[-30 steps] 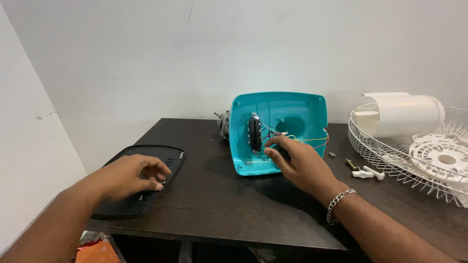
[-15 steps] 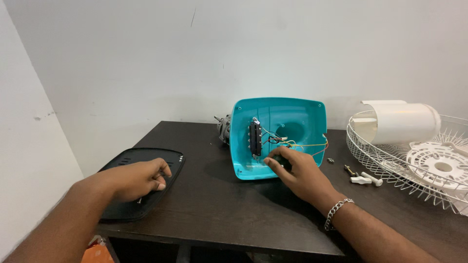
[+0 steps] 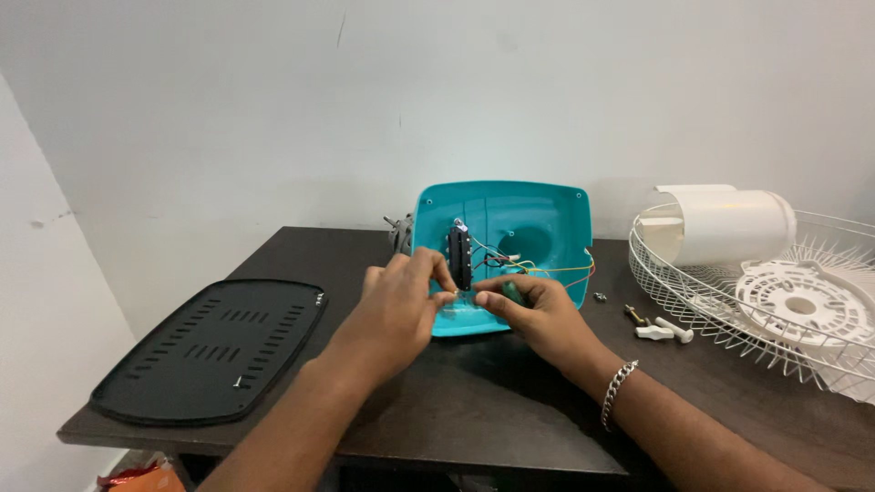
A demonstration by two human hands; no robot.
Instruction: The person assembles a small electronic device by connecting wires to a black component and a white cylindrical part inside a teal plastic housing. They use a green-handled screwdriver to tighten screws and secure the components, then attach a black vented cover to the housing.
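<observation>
**Both hands at teal housing, table centre**

Teal housing (image 3: 538, 223) upright at 12 o'clock on dark table (image 3: 474, 419), black switch block (image 3: 459, 258) and coloured wires (image 3: 547, 270) exposed inside. Left hand (image 3: 401, 305) and right hand (image 3: 538, 314) close together, fingertips pinched at lower edge; pinched item too small to identify. Black vented cover (image 3: 210, 351) at 9 o'clock. White wire grille (image 3: 729, 310) at 3 o'clock.

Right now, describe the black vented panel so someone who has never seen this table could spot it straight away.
Start at the dark wooden table and go to its near left corner, well left of the teal housing that both hands are working at. The black vented panel lies flat there, alone. It is the only black, rounded plate with rows of slots.
</observation>
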